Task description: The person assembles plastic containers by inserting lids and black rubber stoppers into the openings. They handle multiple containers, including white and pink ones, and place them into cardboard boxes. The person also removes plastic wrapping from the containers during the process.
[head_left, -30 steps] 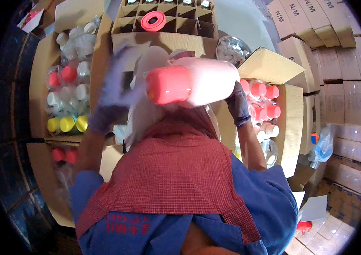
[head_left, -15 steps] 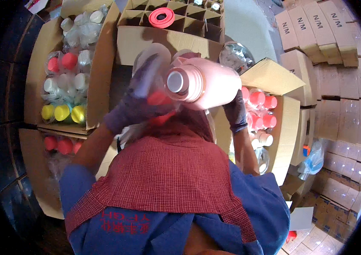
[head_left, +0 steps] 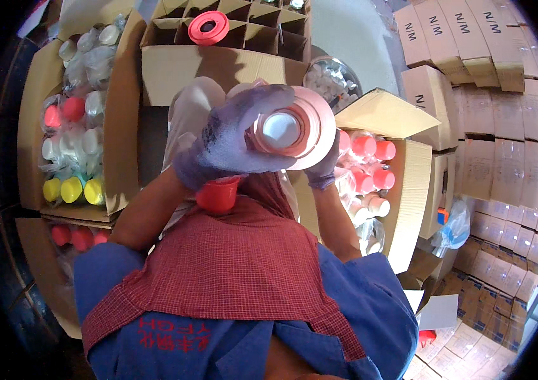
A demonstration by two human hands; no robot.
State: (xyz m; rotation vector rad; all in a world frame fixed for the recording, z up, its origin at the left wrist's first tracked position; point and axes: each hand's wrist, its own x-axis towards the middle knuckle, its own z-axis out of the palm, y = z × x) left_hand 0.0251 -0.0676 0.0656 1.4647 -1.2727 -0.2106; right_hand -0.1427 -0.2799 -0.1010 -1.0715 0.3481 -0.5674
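Left hand (head_left: pixel 228 142): gloved, fingers wrapping over the near end of a pink flask (head_left: pixel 291 126), gripping it.
Right hand (head_left: pixel 325 168): gloved, fingers clasping the flask from beneath its far side.
Flask: being held level between both hands, open mouth facing the camera.
Red cap (head_left: pixel 218 193): sitting just below the left fingers; whether they are touching it cannot be told.
Right carton (head_left: pixel 408 190): lying beyond the right fingers, holding pink-capped flasks.
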